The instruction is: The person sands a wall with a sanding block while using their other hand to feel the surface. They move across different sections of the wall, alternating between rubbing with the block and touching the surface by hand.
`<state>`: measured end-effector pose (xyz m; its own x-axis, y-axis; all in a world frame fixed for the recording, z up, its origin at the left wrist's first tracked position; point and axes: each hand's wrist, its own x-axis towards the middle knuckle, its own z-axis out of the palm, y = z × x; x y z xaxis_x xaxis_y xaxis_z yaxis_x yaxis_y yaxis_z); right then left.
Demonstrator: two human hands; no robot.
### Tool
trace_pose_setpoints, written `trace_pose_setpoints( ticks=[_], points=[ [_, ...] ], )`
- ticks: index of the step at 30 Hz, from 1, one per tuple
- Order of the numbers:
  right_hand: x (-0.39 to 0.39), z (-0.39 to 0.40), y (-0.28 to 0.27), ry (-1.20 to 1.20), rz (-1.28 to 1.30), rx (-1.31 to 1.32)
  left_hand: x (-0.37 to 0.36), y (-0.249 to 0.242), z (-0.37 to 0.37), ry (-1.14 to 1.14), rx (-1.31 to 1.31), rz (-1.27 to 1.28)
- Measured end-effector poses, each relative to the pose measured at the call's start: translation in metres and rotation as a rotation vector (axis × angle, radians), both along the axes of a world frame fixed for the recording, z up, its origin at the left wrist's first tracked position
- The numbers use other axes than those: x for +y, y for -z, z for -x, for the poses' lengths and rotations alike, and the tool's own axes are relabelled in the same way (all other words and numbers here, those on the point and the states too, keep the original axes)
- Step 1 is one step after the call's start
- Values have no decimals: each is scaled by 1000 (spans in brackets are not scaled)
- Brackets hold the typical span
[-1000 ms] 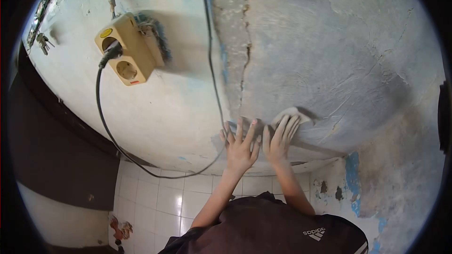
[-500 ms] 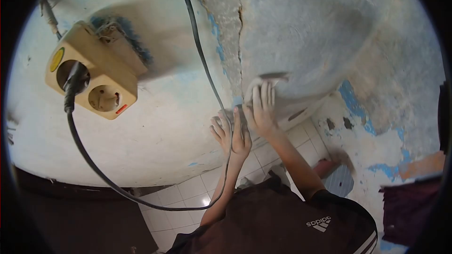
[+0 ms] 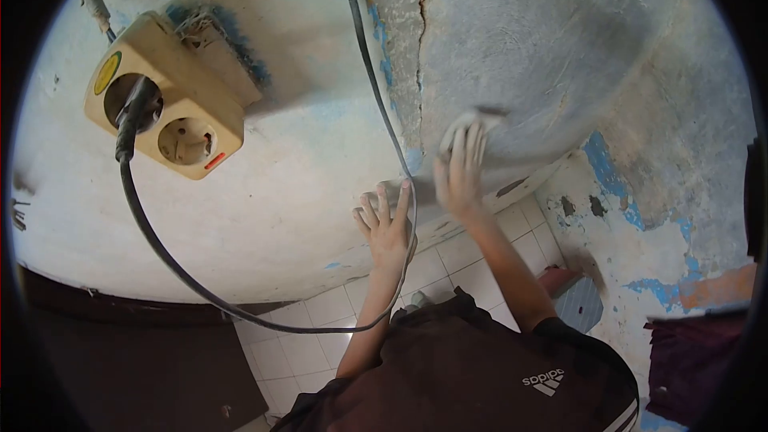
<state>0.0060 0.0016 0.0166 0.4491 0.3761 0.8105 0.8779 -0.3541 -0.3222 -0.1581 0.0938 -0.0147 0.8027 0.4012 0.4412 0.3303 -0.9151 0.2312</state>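
Note:
My left hand (image 3: 390, 228) lies against the pale painted wall (image 3: 320, 144) with its fingers spread, holding nothing. A thin dark cable (image 3: 376, 80) runs down past its index finger and wrist. My right hand (image 3: 462, 172), slightly blurred, presses flat fingers onto a pale, thin sheet (image 3: 492, 120) that looks like sandpaper. A dark edge shows at the sheet's upper side; its face against the wall is hidden. Around it is a grey, scuffed wall patch (image 3: 544, 64). Left of that patch, a crack (image 3: 422, 32) runs beside a rough bare strip with blue paint remnants.
A yellowed socket block (image 3: 192, 104) juts from the wall at left, with a black plug (image 3: 134, 108) inserted and its cord looping low across my left arm. White floor tiles (image 3: 320, 324) lie below. Purple cloth (image 3: 692, 364) hangs at right, beside another wall with flaking paint.
The view has shifted, so the socket block and crack appear higher and further right. My right hand has moved up and right in view, away from my left hand, with the sheet under its fingers.

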Motion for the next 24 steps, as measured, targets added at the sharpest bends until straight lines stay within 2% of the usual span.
trace_pose_setpoints(
  ticks=[2, 4, 6, 9, 11, 13, 16, 18, 20, 23, 24],
  points=[
    [5, 27, 55, -42, 45, 79, 4, 5, 5, -25, 21, -28],
    [10, 32, 64, -71, 89, 147, 5, 6, 8, -36, 33, -58],
    [12, 21, 44, -25, 18, 40, 7, 8, 17, -84, -40, -69],
    [0, -9, -25, -3, -70, 38, 11, 10, 22, -117, 45, -77],
    [2, -15, -30, 30, -141, 37, 11, 11, 25, -134, 96, -89],
    [4, -8, -23, -19, -203, 97, 8, 10, 23, -128, 13, -146],
    [37, 40, 44, 10, -360, 228, 10, 12, 23, -66, 18, -33],
    [63, 91, 97, 12, -301, 462, 15, 22, 23, -7, 46, -21],
    [73, 128, 135, -120, -139, 622, 23, 32, 23, 65, 74, -21],
    [93, 113, 163, 19, -153, 557, 32, 36, 30, 125, 158, -90],
    [95, 99, 163, 184, -159, 542, 36, 33, 33, 169, 183, -102]
  ],
)
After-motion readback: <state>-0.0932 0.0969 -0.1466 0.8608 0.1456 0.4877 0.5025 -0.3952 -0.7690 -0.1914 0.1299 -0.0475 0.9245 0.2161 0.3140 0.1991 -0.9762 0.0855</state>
